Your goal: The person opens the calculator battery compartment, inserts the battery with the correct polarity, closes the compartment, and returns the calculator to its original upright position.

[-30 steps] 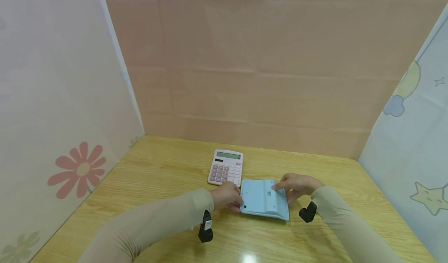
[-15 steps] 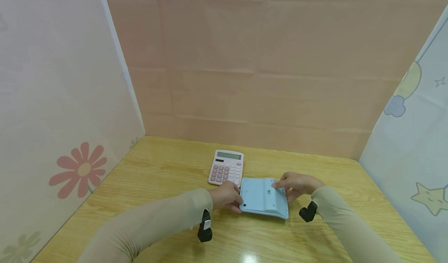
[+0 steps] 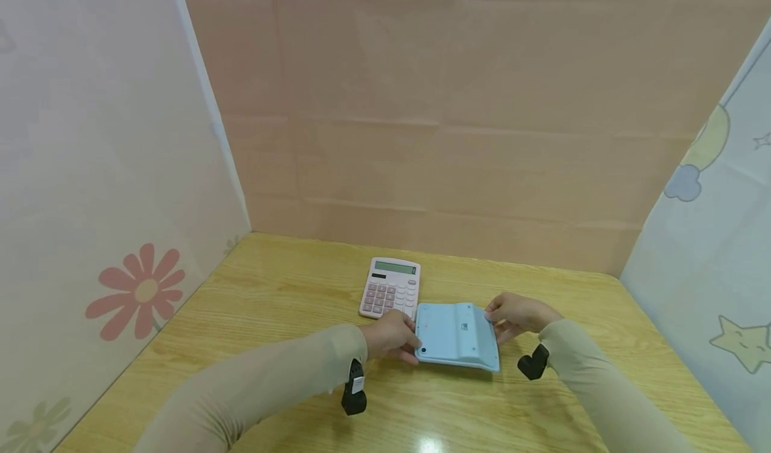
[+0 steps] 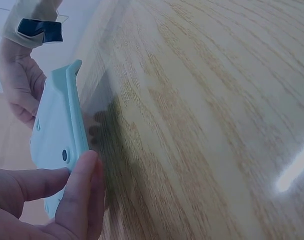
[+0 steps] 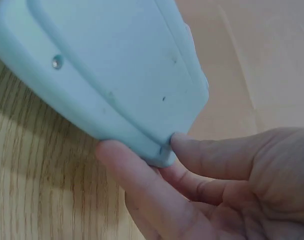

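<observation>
A light blue calculator point(image 3: 446, 336), its back turned up, is held between both hands just above the wooden table. Screw holes, a raised band and a small round black foot show on that back. My left hand point(image 3: 390, 336) pinches its left edge near the foot, thumb on the back and fingers beneath, as the left wrist view shows. At the far right corner, my right hand point(image 3: 519, 314) grips with the thumb on the back and fingers along the edge and underneath. The calculator's keys and screen face down, hidden.
A pink calculator point(image 3: 390, 286) lies face up just behind my left hand, close to the blue one's left edge. The wooden table point(image 3: 289, 286) ends at a plain beige cloth backdrop point(image 3: 434, 138). Printed cloth walls stand on the left and right.
My right thumb has slid from the middle of the blue calculator's back outward to its far right corner. The calculator has risen slightly and tilted a little. The left hand keeps its pinch.
</observation>
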